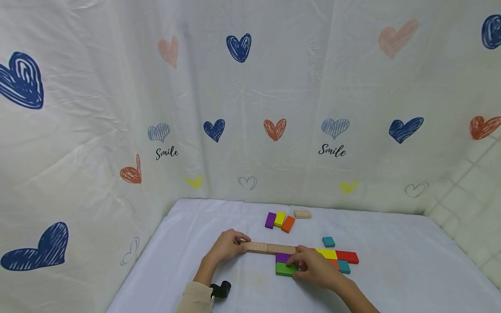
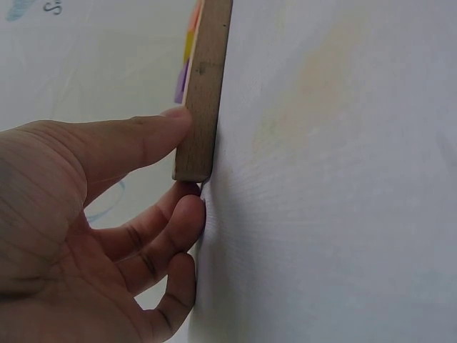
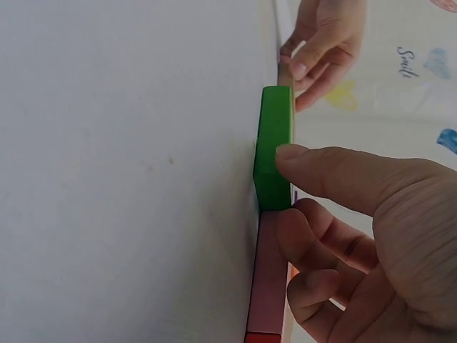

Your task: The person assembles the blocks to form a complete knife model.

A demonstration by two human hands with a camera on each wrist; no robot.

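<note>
My left hand (image 1: 227, 248) grips the left end of a plain wooden block (image 1: 256, 247), thumb against its long side and fingertips at its end in the left wrist view. A second wooden block (image 1: 281, 249) continues the row to the right. My right hand (image 1: 315, 267) pinches a green block (image 1: 285, 269) at the near side, its thumb (image 3: 291, 152) on the edge. Behind the green one lies a purple block (image 1: 283, 258). A pink block (image 3: 269, 275) adjoins the green block's end in the right wrist view. The right hand hides part of the rows in the head view.
Rightward, the rows hold a yellow block (image 1: 326, 254), a red block (image 1: 347, 257) and a teal block (image 1: 344, 266). A loose teal block (image 1: 328, 241) lies behind them. Farther back are purple (image 1: 270, 220), yellow (image 1: 279, 219), orange (image 1: 288, 224) and wooden (image 1: 302, 214) blocks.
</note>
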